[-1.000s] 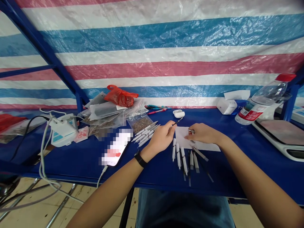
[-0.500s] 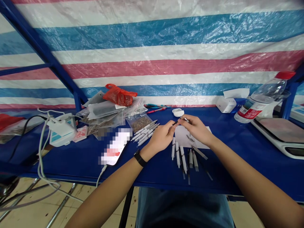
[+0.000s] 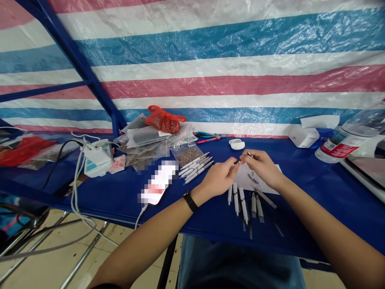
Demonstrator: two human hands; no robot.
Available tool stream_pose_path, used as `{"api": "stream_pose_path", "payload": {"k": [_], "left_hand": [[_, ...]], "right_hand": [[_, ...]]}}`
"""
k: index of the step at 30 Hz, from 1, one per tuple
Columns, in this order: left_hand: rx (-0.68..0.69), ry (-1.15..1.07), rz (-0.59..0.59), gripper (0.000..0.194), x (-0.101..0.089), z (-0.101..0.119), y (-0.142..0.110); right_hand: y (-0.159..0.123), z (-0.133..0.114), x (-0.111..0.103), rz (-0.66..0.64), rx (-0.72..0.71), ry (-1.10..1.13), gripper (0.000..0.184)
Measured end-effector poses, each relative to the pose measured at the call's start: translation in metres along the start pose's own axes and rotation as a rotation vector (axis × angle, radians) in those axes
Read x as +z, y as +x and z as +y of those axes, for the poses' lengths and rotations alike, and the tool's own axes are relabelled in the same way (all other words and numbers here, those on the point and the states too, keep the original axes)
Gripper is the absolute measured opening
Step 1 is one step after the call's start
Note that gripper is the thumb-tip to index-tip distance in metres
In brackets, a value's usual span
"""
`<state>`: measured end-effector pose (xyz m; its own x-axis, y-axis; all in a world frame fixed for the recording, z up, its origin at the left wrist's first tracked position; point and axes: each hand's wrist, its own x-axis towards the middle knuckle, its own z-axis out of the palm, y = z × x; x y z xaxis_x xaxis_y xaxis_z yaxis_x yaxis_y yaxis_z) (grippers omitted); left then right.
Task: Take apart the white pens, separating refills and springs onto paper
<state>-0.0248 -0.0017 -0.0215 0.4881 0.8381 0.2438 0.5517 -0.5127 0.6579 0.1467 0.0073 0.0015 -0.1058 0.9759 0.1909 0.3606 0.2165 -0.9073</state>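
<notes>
My left hand (image 3: 221,176) is closed, its thumb and fingertips pinching one end of a small dark, thin piece (image 3: 237,161). My right hand (image 3: 263,168) is closed too, fingertips meeting the left ones at that piece; a shiny metallic bit (image 3: 249,154) shows by its index finger. Most of what they hold is hidden by the fingers. Beneath the hands lies a white sheet of paper (image 3: 272,185) with small grey bits on it. Several white pen barrels (image 3: 243,204) and grey-white pen parts (image 3: 259,208) lie just in front. A bundle of white pens (image 3: 195,168) rests left of my left hand.
A phone (image 3: 159,184) with a cable lies left. Behind it are bags of small brown parts (image 3: 188,154) and a red plastic bag (image 3: 164,119). A white earbud case (image 3: 237,144) sits behind my hands. Right are a tissue box (image 3: 303,137), a bottle (image 3: 339,146) and a scale (image 3: 367,172).
The view has turned left, so everything sits further right in the picture. Both hands stay together over the paper, fingertips still meeting at the small dark piece.
</notes>
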Motion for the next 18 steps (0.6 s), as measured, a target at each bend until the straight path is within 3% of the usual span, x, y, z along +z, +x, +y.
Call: {"api": "stream_pose_path", "payload": {"k": [4,8,11,15,18], "left_hand": [[-0.015,0.015,-0.011,0.017,-0.003,0.003,-0.001],[-0.024,0.044,0.009,0.02,-0.008,0.004,0.0],[-0.014,0.091,0.097,0.022,-0.018,0.001,0.001],[-0.017,0.186,0.438,0.018,-0.045,-0.009,0.002],[-0.011,0.187,0.882,0.024,-0.068,-0.02,0.001]], "right_hand": [[0.003,0.002,0.0,0.109,0.002,0.045,0.032],[0.01,0.005,-0.015,0.452,-0.001,0.222,0.028],[0.014,0.006,-0.027,0.582,-0.033,0.279,0.034],[0.013,0.006,-0.028,0.719,-0.101,0.302,0.037],[0.01,0.007,-0.021,0.689,-0.154,0.291,0.039]]}}
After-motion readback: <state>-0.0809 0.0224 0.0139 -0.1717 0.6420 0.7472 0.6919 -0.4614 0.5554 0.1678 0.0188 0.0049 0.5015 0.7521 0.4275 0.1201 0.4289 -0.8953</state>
